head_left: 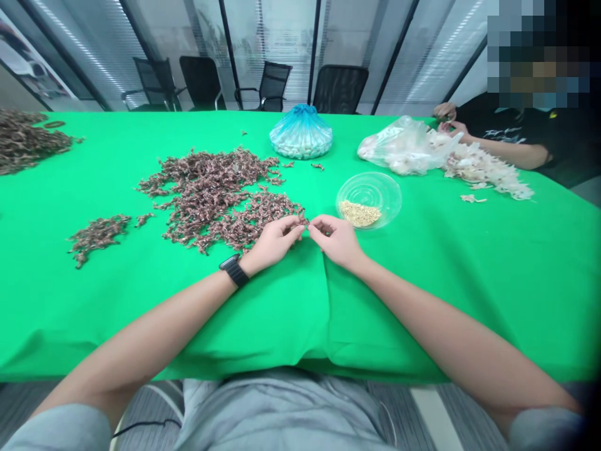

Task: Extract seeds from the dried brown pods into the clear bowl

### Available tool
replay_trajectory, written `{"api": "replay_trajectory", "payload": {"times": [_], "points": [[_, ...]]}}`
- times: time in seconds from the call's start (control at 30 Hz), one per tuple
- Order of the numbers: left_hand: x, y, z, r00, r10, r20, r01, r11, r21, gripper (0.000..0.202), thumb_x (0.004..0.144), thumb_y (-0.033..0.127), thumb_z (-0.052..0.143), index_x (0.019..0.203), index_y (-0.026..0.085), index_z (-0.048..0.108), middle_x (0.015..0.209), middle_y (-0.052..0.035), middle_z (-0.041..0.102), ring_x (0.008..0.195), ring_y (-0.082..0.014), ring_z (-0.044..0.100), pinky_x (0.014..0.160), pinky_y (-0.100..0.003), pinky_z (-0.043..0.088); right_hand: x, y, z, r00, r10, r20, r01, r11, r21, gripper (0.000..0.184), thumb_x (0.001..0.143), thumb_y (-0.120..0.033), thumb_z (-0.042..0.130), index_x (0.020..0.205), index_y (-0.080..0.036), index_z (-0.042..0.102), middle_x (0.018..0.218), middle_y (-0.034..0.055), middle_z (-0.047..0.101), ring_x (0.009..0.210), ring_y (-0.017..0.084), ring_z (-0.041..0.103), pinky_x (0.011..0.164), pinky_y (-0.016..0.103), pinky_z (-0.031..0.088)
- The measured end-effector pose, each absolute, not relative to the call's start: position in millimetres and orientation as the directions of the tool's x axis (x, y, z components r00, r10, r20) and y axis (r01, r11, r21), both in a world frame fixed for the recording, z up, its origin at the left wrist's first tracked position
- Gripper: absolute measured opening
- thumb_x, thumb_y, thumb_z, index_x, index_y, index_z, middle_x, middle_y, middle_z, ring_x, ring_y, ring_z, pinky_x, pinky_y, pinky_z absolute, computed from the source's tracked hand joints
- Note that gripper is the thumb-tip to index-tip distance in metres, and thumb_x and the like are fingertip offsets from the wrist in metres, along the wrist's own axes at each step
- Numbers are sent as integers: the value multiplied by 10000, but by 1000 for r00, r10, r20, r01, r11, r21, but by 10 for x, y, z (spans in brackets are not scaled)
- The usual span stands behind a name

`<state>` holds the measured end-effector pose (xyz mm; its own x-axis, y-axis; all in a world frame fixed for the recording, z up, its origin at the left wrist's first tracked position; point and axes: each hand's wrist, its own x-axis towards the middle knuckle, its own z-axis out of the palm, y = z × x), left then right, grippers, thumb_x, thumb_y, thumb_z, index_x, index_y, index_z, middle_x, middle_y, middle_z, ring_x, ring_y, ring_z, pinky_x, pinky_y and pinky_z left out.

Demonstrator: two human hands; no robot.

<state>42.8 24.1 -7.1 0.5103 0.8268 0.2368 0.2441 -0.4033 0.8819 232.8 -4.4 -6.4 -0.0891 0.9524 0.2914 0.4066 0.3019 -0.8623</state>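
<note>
My left hand (277, 240) and my right hand (339, 240) meet over the table, both pinched closed. Between their fingertips is a small brown twisted piece (305, 222), largely covered by the fingers. Just left of the hands spreads a large pile of similar brown, shrivelled-looking pieces (206, 188); its near right edge reaches my left fingers. To the right of my right hand lies a clear round dish (392, 199) with pale golden bits (360, 213) gathered in its near left part. A dark watch (233, 270) is on my left wrist.
A smaller brown cluster (99, 234) and another pile (28, 141) lie leftward on the green cloth (263, 326). At the back stand a blue-topped bag of white pieces (301, 134) and a clear bag (399, 149). A co-worker's hands (451, 125) are beside white scraps (491, 169).
</note>
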Motion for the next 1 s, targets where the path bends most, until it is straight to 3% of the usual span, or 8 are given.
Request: {"api": "replay_trajectory", "payload": {"times": [0.17, 0.27, 0.37, 0.83, 1.0], "points": [[443, 231, -41, 520, 822, 232, 263, -412, 872, 263, 994, 395, 531, 868, 169, 574, 746, 2, 610, 631, -104, 522, 593, -226, 412, 2332, -35, -81, -76, 939, 336, 420, 336, -843, 195, 879, -354, 618, 816, -184, 689, 713, 29, 675, 581, 141, 543, 532, 269, 418], [461, 238, -61, 491, 846, 205, 175, -326, 929, 198, 966, 371, 586, 1003, 183, 531, 756, 14, 627, 609, -93, 548, 572, -207, 431, 2329, -34, -84, -85, 934, 347, 419, 349, -838, 188, 886, -338, 613, 812, -184, 692, 694, 23, 674, 567, 137, 541, 524, 268, 412], [467, 257, -104, 473, 860, 188, 106, -268, 958, 226, 939, 357, 631, 1015, 188, 502, 788, 8, 644, 601, -84, 574, 554, -193, 449, 2326, -39, -81, -95, 932, 350, 414, 356, -837, 180, 889, -323, 617, 812, -183, 700, 707, 26, 695, 564, 136, 550, 535, 271, 415], [466, 254, -117, 464, 846, 264, 135, -362, 922, 173, 916, 258, 607, 1057, 173, 552, 826, 5, 651, 666, -88, 594, 634, -203, 475, 2262, -91, -23, -51, 911, 410, 483, 382, -788, 139, 857, -284, 643, 795, -179, 712, 723, 23, 708, 570, 127, 551, 549, 264, 408], [466, 276, -149, 472, 846, 250, 183, -371, 911, 197, 942, 289, 589, 1090, 162, 564, 789, 5, 648, 629, -98, 596, 606, -214, 471, 2263, -75, -43, -55, 904, 424, 493, 394, -776, 144, 868, -280, 641, 808, -180, 724, 707, 8, 699, 540, 113, 523, 539, 264, 387]]}}
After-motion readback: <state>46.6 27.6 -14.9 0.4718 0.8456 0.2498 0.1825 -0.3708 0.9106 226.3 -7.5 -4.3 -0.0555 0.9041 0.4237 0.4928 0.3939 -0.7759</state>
